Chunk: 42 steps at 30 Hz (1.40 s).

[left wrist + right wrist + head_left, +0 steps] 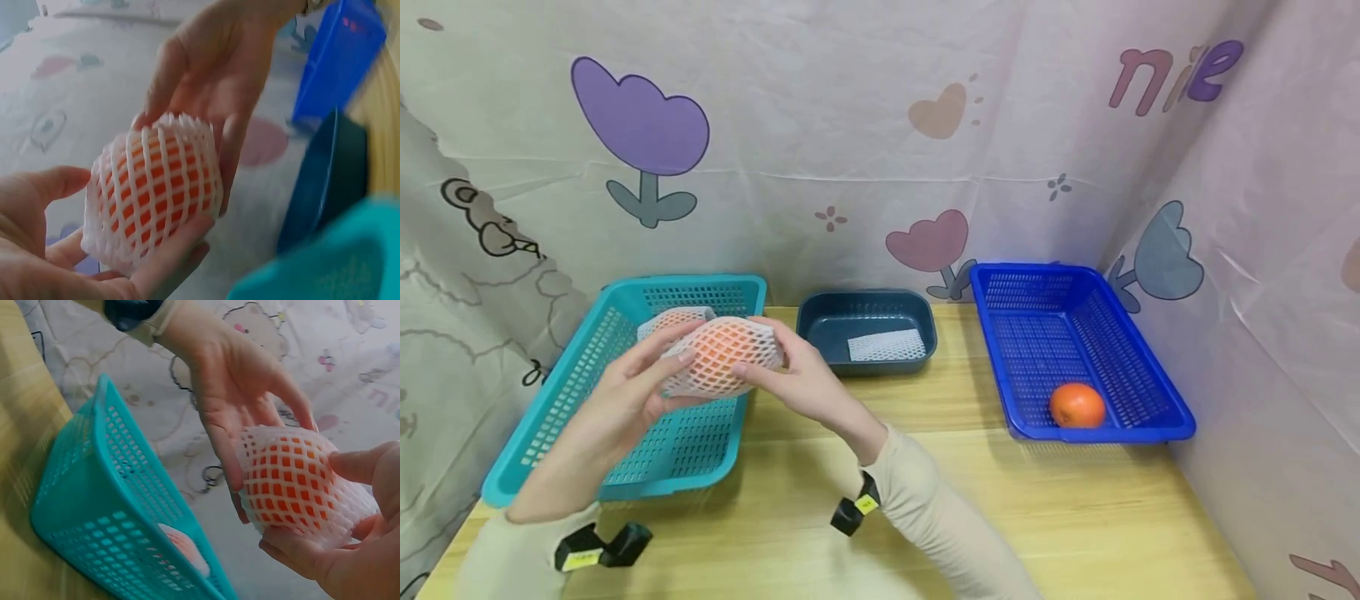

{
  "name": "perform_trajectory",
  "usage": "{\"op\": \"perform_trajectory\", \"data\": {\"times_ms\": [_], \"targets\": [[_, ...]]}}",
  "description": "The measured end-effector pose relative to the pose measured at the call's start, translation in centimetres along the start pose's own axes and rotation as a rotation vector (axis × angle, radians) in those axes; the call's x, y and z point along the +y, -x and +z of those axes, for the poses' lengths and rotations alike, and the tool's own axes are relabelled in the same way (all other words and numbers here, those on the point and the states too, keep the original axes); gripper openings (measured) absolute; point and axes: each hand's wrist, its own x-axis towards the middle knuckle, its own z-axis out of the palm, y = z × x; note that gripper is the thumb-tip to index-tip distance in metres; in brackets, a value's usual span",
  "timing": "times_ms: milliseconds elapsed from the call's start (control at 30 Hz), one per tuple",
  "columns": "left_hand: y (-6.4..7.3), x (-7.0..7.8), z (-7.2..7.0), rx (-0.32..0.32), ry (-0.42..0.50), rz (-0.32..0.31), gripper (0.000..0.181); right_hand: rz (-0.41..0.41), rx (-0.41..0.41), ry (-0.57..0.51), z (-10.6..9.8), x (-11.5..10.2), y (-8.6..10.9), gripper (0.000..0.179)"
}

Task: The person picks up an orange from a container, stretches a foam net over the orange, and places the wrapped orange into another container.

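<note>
An orange (718,357) in a white foam net sleeve (290,481) is held up over the teal basket (700,483). My left hand (625,387) grips it from the left, thumb on the near side and fingers beneath. From the right, my right hand (797,371) pinches the sleeve's other end between thumb and fingers. In the left wrist view, the net (153,187) wraps the whole fruit, with orange peel showing through its holes. Another netted fruit (184,549) lies inside the teal basket, partly hidden behind the hands in the head view.
A dark blue-green bin (820,312) at the back middle holds a flat white foam net (887,346). On the right, a blue basket (1000,367) has a bare orange (1077,406) near its front edge. A printed curtain (820,108) hangs behind the wooden table (880,467).
</note>
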Motion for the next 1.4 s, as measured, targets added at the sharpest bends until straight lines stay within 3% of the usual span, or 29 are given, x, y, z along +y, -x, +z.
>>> {"op": "perform_trajectory", "data": {"times_ms": [133,300,367,500,600,733,967,1267,1400], "targets": [[-0.7,0.0,-3.1,-0.036,-0.044,-0.04,0.045,0.043,-0.015,0.002,1.8,0.9,-2.1,0.055],[-1.5,-0.1,-6.4,0.002,-0.111,-0.196,0.039,0.165,0.009,-0.047,4.1,2.1,-4.5,0.051],[-2.0,-0.2,-7.5,0.023,-0.14,-0.267,0.036,0.235,0.0,-0.135,4.9,2.4,-5.3,0.05],[-3.0,-0.9,-9.2,0.032,-0.274,-0.371,0.055,0.38,-0.032,-0.411,6.1,3.0,-6.8,0.047],[-3.4,-1.7,-10.1,0.013,-0.371,-0.419,0.071,0.457,-0.046,-0.553,6.6,3.6,-7.6,0.043],[-3.5,-3.0,-11.3,0.004,-0.401,-0.48,0.072,0.533,-0.038,-0.657,7.0,4.5,-8.4,0.044],[-3.2,-3.8,-12.9,-0.024,-0.459,-0.505,0.072,0.621,0.031,-0.847,8.3,6.0,-9.8,0.046],[-3.8,-4.5,-14.1,-0.102,-0.428,-0.588,0.077,0.706,0.113,-0.949,8.9,6.8,-10.6,0.047],[-4.2,-4.9,-14.7,-0.139,-0.456,-0.59,0.074,0.708,0.132,-0.96,9.1,7.0,-10.8,0.048]]}}
